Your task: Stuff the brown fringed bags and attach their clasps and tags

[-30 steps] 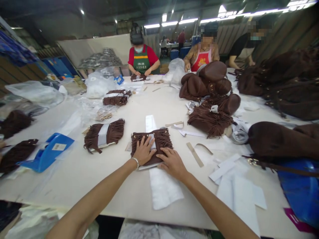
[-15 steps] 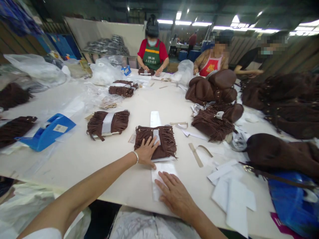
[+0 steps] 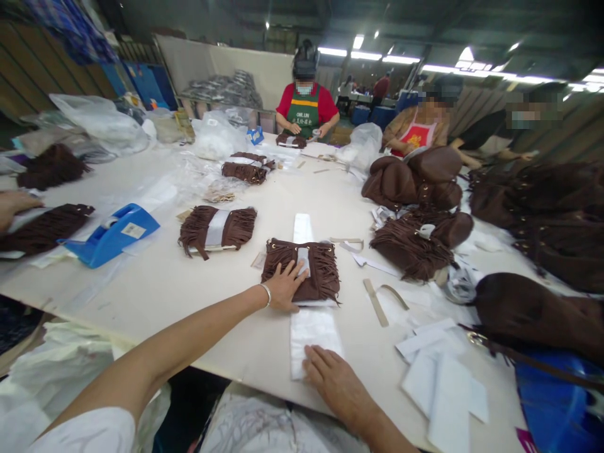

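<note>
A dark brown fringed bag (image 3: 321, 289) lies flat on the table in front of me, with a small grey wrap at its middle. My left hand (image 3: 284, 286) rests on the bag's left half, its fingers spread and touching the wrap. Under the bag runs a white paper strip (image 3: 314, 327), which sticks out at the far and near sides. At the strip's near right corner, my right hand (image 3: 337, 384) has its fingers together and bent over the edge; its thumb is hidden.
To the left are a wrapped fringed bag (image 3: 243, 228) and a blue tape dispenser (image 3: 116, 236). On the right lie brown bags (image 3: 410, 242), white paper sheets (image 3: 453, 390) and a tan strap (image 3: 376, 302). Co-workers (image 3: 306, 104) stand across the table (image 3: 189, 308); another person's hand (image 3: 16, 207) shows far left.
My right hand has drawn slightly nearer, and its spread fingers have closed over the strip's edge. The left hand stays on the bag. Another person's hand has appeared at left; the view has shifted.
</note>
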Demonstrator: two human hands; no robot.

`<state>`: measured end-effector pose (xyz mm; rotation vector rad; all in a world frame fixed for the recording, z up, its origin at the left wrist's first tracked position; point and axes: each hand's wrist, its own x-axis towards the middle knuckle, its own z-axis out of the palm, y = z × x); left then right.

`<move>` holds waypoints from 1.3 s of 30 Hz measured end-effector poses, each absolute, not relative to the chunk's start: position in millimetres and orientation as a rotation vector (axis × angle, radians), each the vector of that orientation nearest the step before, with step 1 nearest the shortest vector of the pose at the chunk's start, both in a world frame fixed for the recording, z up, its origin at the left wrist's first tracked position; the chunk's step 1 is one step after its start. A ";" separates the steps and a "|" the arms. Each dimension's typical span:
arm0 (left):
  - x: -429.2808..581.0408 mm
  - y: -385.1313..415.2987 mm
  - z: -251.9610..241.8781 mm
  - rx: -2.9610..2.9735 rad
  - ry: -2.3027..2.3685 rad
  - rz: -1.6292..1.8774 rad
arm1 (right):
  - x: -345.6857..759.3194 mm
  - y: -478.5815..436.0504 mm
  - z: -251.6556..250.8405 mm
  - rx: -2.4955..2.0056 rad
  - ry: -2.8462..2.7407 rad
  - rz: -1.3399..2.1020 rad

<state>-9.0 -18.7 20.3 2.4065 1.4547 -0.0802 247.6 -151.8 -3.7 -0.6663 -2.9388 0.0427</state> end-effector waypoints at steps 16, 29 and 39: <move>-9.6 -18.9 25.0 2.392 1.470 -0.058 | 233.4 -132.2 39.6 -0.800 -2.744 0.232; -11.5 -15.9 23.5 2.385 1.442 -0.054 | 235.4 -115.7 85.1 -1.453 -2.202 1.197; -11.8 -17.0 24.3 2.384 1.436 -0.055 | 237.4 -94.7 74.3 -1.427 -1.921 1.267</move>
